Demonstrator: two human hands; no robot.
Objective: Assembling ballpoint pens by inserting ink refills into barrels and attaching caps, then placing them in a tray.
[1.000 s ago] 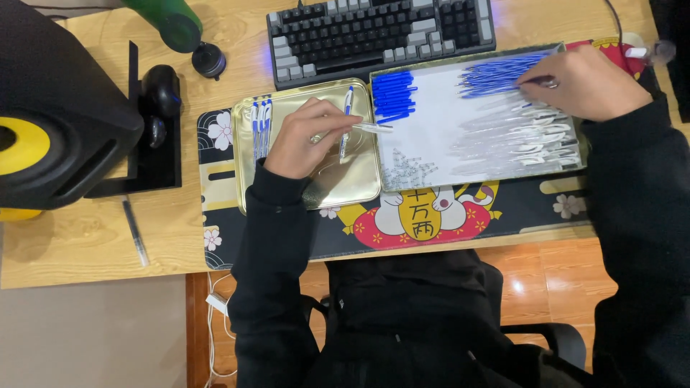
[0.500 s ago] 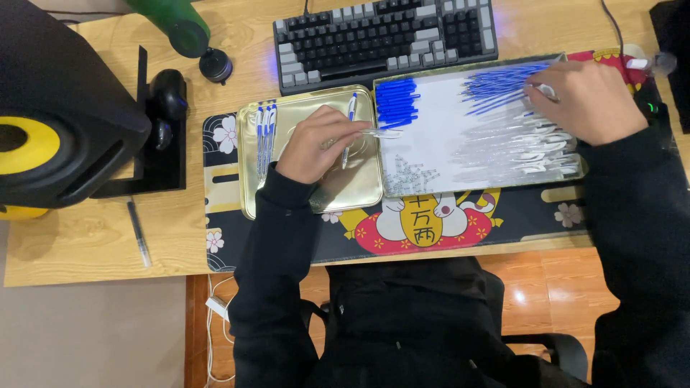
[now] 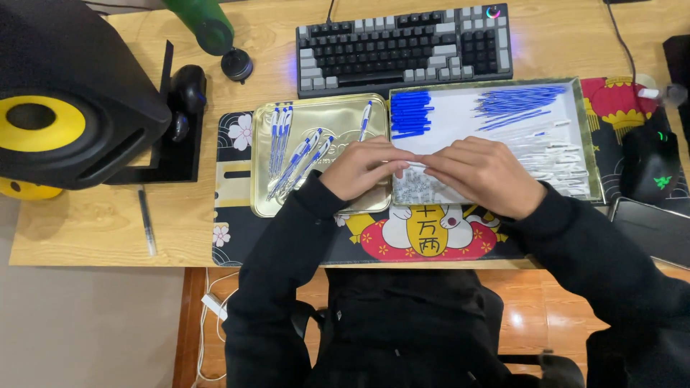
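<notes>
Left hand and right hand, fingers curled, meet at centre, pinching a thin clear pen barrel between them, over the seam between two trays; gold tray at 9 o'clock of the hands, holding assembled blue pens; white tray at 2 o'clock, with blue caps, blue refills, clear barrels; keyboard at 12; mouse at 3; speaker at 9.

Bright, even indoor light, soft shadows, sharp focus, slight wide-angle edge distortion.
</notes>
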